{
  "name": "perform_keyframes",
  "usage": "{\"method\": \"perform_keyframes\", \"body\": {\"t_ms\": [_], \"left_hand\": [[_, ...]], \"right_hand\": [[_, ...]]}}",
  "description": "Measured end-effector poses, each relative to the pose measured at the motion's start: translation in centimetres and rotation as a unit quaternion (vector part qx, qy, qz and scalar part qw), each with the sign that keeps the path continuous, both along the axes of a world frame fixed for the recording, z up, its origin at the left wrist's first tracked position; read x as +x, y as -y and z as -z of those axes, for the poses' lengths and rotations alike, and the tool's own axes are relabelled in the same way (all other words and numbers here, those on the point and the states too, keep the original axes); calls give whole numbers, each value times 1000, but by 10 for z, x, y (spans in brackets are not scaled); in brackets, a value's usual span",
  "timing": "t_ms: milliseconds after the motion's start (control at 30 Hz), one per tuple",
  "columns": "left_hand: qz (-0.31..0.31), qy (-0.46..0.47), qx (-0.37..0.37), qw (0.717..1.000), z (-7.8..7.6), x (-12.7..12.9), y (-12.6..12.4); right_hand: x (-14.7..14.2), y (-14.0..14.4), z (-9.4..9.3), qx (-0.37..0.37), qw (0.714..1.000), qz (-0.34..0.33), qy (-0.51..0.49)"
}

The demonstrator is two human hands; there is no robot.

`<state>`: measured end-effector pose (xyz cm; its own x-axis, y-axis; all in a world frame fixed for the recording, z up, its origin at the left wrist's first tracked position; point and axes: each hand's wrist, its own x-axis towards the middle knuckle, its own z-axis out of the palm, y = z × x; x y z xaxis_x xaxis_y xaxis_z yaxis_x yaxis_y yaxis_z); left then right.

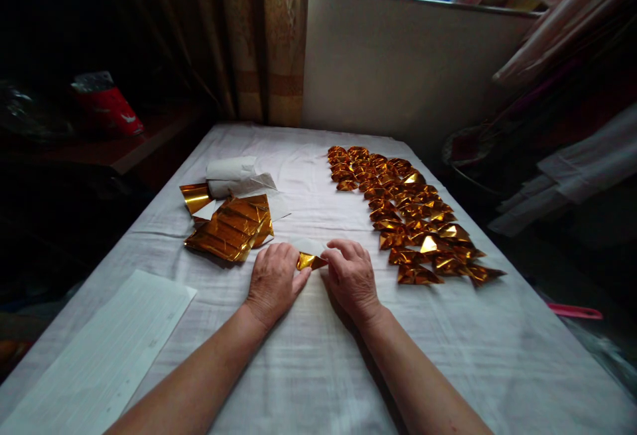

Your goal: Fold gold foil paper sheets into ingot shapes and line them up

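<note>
Head view: small gold foil piece (pixel 311 261) being pinched between left hand (pixel 273 280) and right hand (pixel 351 274), near centre of tabletop (pixel 318 355). Crooked crease being risked if slippery foil slides.

So the gold foil sheet (pixel 309 261) is a small, shiny piece, amber-gold with bright creases catching the light. It's partly folded already, looks like a narrow wedge with a pointed end toward the right. It lies flat and low on the white cloth, near the middle of the table, pinched between the fingertips of both hands, so only a sliver of it shows between them.
</note>
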<state>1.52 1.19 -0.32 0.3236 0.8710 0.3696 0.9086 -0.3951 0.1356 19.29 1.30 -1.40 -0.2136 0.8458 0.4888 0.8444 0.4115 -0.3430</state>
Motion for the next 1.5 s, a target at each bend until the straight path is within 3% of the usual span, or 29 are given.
{"method": "perform_keyframes", "body": {"t_ms": [133, 433, 1100, 1500], "left_hand": [[15, 42, 19, 999, 9, -3, -1], [107, 102, -53, 988, 11, -33, -8], [104, 91, -55, 989, 6, -31, -12], [95, 85, -67, 990, 9, -31, -15]], "right_hand": [[-1, 8, -3, -22, 997, -58, 42], [-6, 10, -10, -72, 995, -45, 51], [-1, 1, -6, -62, 995, -57, 57], [6, -4, -7, -125, 990, -69, 1]]}}
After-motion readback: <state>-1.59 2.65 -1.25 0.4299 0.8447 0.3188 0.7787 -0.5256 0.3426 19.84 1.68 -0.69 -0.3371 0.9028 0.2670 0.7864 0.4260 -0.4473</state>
